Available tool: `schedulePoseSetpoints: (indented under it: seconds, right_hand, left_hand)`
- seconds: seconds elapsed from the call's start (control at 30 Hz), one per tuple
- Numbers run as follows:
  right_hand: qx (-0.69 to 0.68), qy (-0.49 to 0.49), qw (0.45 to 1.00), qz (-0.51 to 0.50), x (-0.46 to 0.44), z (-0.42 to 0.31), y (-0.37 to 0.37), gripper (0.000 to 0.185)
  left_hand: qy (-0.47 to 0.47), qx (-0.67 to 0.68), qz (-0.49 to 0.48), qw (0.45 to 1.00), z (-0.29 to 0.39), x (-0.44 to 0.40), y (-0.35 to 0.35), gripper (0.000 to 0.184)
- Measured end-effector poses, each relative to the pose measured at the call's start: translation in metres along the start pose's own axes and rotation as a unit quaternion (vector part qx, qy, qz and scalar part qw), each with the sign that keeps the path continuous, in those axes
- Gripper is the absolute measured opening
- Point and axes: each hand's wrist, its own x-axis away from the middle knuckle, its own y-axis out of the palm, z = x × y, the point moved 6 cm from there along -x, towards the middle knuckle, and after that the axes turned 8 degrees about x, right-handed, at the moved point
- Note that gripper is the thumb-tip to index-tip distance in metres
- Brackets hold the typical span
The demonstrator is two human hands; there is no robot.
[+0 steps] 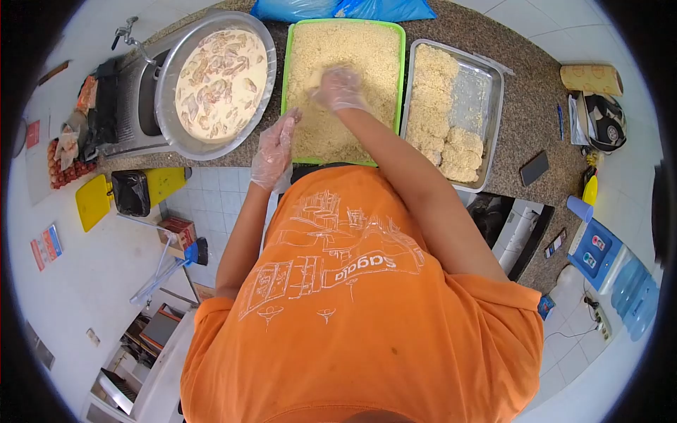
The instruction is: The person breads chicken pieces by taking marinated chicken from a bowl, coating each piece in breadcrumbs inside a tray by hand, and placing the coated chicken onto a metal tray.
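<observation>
My right hand (340,88), in a clear plastic glove, is over the breadcrumbs (345,46) that fill a green-rimmed tray (403,70). Its fingers are smeared by motion, and whether anything lies under them cannot be seen. At the tray's left edge is my left hand (275,149), also gloved and coated with crumbs, fingers pointing up and loosely apart with nothing seen in them. Left of it stands a large metal basin (166,106) of raw meat pieces (215,92) in pale batter. A metal tray (498,106) on the right holds crumb-coated pieces (431,92) along its left side and bottom.
Blue plastic bags (345,8) lie behind the green tray. A sink (147,106) with a tap (130,35) is at the left. On the granite counter (525,134) at right are a phone (534,168), a blue pen (560,121) and a purple cup (580,209).
</observation>
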Motion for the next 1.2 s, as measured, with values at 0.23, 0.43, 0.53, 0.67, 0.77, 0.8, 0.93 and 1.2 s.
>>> schedulePoseSetpoints:
  seconds: [0.23, 0.43, 0.53, 0.67, 0.77, 0.8, 0.93, 1.2]
  right_hand:
    - [-0.166, -0.104, 0.979, 0.054, 0.004, 0.019, 0.008, 0.055]
    - [-0.668, 0.277, 0.691, -0.008, 0.041, 0.102, 0.025, 0.079]
    - [-0.75, 0.226, 0.619, -0.058, 0.08, 0.104, -0.007, 0.082]
    - [-0.689, 0.132, 0.709, -0.074, 0.103, 0.193, -0.034, 0.077]
    - [-0.334, 0.171, 0.926, 0.033, 0.134, 0.271, -0.093, 0.07]
    - [-0.247, 0.133, 0.96, -0.008, 0.125, 0.304, -0.093, 0.069]
    - [0.059, 0.028, 0.979, -0.192, 0.111, 0.338, -0.085, 0.067]
    - [0.07, 0.016, 0.996, -0.058, 0.107, 0.362, -0.053, 0.046]
  left_hand:
    - [-0.017, 0.025, 0.042, 0.999, -0.017, 0.013, -0.018, 0.048]
    - [-0.041, 0.023, 0.041, 0.998, -0.034, 0.009, -0.012, 0.051]
    - [-0.034, 0.014, 0.013, 0.999, -0.036, 0.004, -0.004, 0.056]
    - [-0.03, 0.035, -0.003, 0.999, -0.03, 0.003, -0.001, 0.056]
    - [-0.05, 0.056, 0.001, 0.997, -0.048, 0.007, -0.006, 0.058]
    - [-0.05, 0.057, 0.0, 0.997, -0.052, 0.008, -0.008, 0.06]
    - [-0.066, 0.059, 0.001, 0.996, -0.055, 0.008, -0.006, 0.059]
    - [-0.031, 0.092, 0.025, 0.995, -0.033, -0.002, 0.001, 0.058]
